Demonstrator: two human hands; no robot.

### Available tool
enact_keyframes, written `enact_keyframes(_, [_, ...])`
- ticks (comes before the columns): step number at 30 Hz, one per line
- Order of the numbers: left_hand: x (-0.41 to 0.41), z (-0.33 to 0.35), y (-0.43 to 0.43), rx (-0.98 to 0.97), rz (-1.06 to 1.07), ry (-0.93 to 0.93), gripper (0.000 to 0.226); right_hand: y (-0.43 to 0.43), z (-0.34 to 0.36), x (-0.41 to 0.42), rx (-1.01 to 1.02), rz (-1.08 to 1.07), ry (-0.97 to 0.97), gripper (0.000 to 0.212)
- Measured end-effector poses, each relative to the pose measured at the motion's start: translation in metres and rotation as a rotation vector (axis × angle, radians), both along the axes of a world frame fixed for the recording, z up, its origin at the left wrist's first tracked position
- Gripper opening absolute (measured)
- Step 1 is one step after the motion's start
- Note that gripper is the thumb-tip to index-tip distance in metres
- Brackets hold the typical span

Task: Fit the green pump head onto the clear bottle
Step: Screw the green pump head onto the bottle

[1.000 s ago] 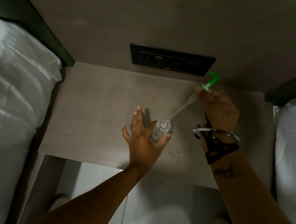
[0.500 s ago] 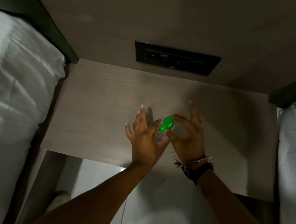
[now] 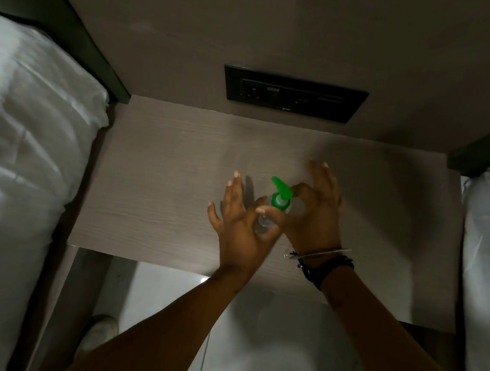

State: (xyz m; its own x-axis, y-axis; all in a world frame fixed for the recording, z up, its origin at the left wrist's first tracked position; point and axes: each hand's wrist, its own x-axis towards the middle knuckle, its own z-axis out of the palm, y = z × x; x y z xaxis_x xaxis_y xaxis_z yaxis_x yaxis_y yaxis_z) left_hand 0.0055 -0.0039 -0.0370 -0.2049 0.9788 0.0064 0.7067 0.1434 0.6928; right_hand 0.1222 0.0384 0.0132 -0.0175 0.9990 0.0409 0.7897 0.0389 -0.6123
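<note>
Two beds made up in white linen flank a pale wood-grain bedside tabletop, and a black rectangular socket panel is set in the wall behind it. Near the middle of that tabletop stands the small clear plastic bottle, upright as far as the steep view from above lets one judge, and mostly hidden by the two hands that meet around it. The left hand pinches the bottle between thumb and forefinger with its other fingers fanned out and touching nothing; this seems meant to keep the bottle from turning or tipping. The right hand, with a thin metal bangle and dark bands at the wrist, closes its thumb and forefinger on the collar of the green plastic pump head, its remaining fingers spread clear. The pump head sits on the bottle's neck, spout pointing away and to the left. Whether the collar is fully screwed home cannot be told; the pinch at the collar suggests tightening is the step in hand.
</note>
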Motion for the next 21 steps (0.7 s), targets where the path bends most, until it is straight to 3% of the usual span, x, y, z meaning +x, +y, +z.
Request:
enact_keyframes(3, [-0.001, 0.004, 0.003, 0.031, 0.031, -0.064, 0.069, -0.010, -0.001, -0.008, -0.059, -0.040, -0.023, 0.081])
enact_keyframes(4, [-0.001, 0.006, 0.003, 0.051, 0.023, -0.066, 0.063, -0.012, -0.002, -0.008, -0.072, -0.012, 0.019, 0.081])
enact_keyframes(6, [-0.002, 0.007, 0.005, 0.056, -0.021, -0.030, 0.045, -0.012, -0.006, -0.005, -0.063, 0.063, 0.129, 0.063])
enact_keyframes(9, [-0.001, -0.003, 0.005, -0.022, -0.026, 0.025, 0.048, -0.006, -0.008, 0.000, -0.020, 0.008, 0.135, 0.039])
enact_keyframes(12, [0.001, -0.002, 0.004, -0.022, 0.043, -0.014, 0.075, -0.004, -0.005, -0.003, -0.037, -0.061, 0.025, 0.072])
enact_keyframes(14, [0.003, 0.006, 0.004, 0.030, 0.050, -0.097, 0.073, -0.005, -0.008, -0.003, -0.098, 0.010, 0.073, 0.093])
enact_keyframes(16, [0.003, 0.008, 0.003, 0.045, 0.009, -0.070, 0.051, -0.004, -0.014, 0.002, -0.110, 0.098, 0.168, 0.077])
enact_keyframes(19, [0.001, -0.002, 0.005, -0.014, -0.019, 0.014, 0.039, 0.003, -0.015, 0.007, -0.067, 0.044, 0.191, 0.041])
enact_keyframes(21, [0.001, -0.001, 0.005, 0.006, 0.009, -0.021, 0.034, 0.003, -0.011, 0.002, -0.025, 0.015, 0.101, 0.048])
